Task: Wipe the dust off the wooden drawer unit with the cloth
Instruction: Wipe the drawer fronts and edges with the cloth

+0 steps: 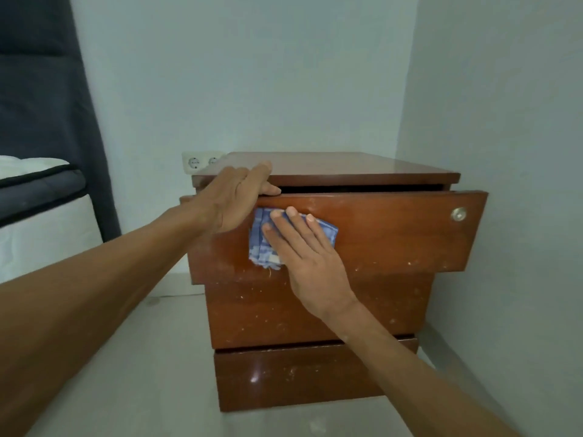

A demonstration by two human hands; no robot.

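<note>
Pressing a folded blue-checked cloth [260,244] on the top drawer of the scuffed wooden drawer unit [378,241], the right hand [309,257] has straight fingers; at eleven o'clock from it, the left hand [233,197] grips the unit's top edge.

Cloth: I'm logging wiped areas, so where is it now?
Head view: blue checked cloth on the top drawer front, left of centre, under the right hand, below the left hand gripping the top panel.
</note>
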